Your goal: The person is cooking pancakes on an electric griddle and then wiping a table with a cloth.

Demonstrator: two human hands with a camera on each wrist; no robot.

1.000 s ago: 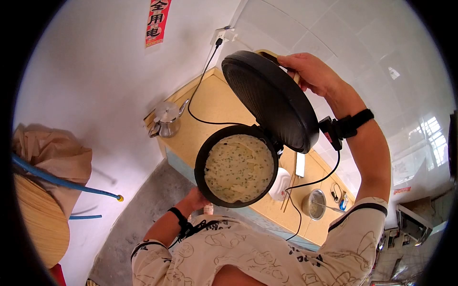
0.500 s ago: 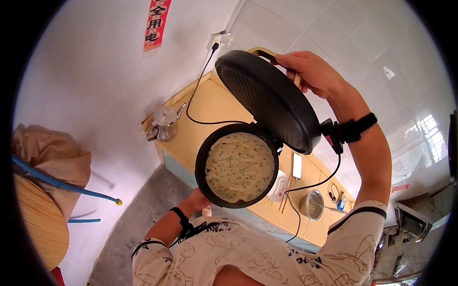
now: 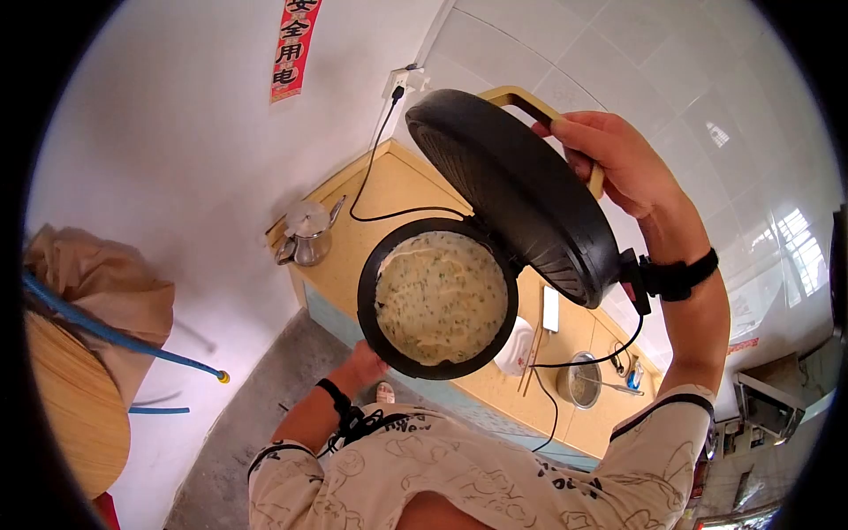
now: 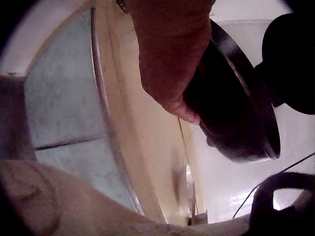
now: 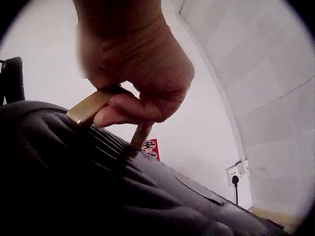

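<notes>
A black electric griddle stands on the wooden table (image 3: 389, 190), its round base (image 3: 371, 265) filled with a pale pancake (image 3: 439, 298) flecked with green. The ribbed black lid (image 3: 521, 199) is tilted up and back on its hinge. My right hand (image 3: 618, 159) grips the lid's gold handle (image 3: 530, 102); in the right wrist view the fingers (image 5: 133, 108) curl around that handle (image 5: 88, 110) above the lid (image 5: 98, 187). My left hand (image 3: 364, 362) reaches under the base's near edge. In the left wrist view it (image 4: 172, 59) curls against the base's side (image 4: 236, 123), fingertips hidden.
A steel kettle (image 3: 309, 231) sits at the table's left end. The black cord (image 3: 375, 168) runs to a wall socket (image 3: 402, 81). A white bowl (image 3: 517, 349), chopsticks and a metal bowl (image 3: 581, 380) lie to the right. A blue hose (image 3: 124, 340) crosses the floor.
My right hand has swung the lid farther up and back to the right, so its gold handle now shows more. The left hand stays at the base's near edge.
</notes>
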